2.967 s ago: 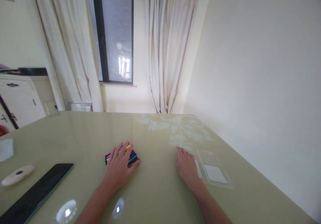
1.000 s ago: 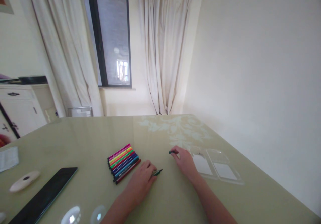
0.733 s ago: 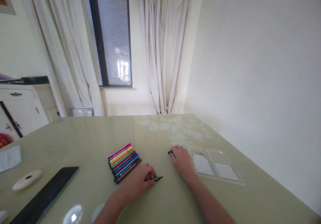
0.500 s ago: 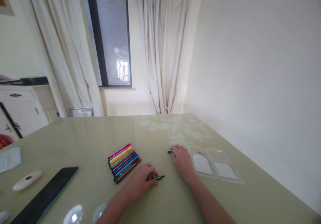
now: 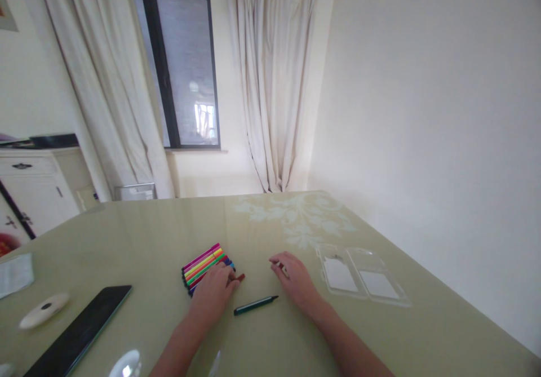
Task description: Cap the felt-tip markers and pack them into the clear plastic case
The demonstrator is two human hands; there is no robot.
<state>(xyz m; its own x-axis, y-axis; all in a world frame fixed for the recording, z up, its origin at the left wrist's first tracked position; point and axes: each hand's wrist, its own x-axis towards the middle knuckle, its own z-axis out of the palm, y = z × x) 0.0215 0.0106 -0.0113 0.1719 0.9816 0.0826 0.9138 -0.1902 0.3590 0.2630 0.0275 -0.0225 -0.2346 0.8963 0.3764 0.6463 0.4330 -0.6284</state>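
Note:
My left hand [image 5: 214,284] lies over the lower end of a row of colored felt-tip markers [image 5: 205,263], its fingers closed on a dark red marker [image 5: 241,277] whose end pokes out past the fingertips. A dark green marker [image 5: 255,305] with its tip bare rests on the table between my hands. My right hand [image 5: 295,275] hovers low at the right, fingers bent and thumb a little apart, with nothing visible between them. The green cap is out of sight.
A clear plastic case [image 5: 362,275] lies opened flat to the right. On the left are a dark tablet or phone [image 5: 80,332], a whitish oval object [image 5: 44,311] and a white cloth or paper [image 5: 16,275]. The table [image 5: 143,236] meets a wall at right.
My left hand has let go of the dark green marker and moved left onto the dark red one. My right hand has shifted left; the dark cap at its fingertips no longer shows.

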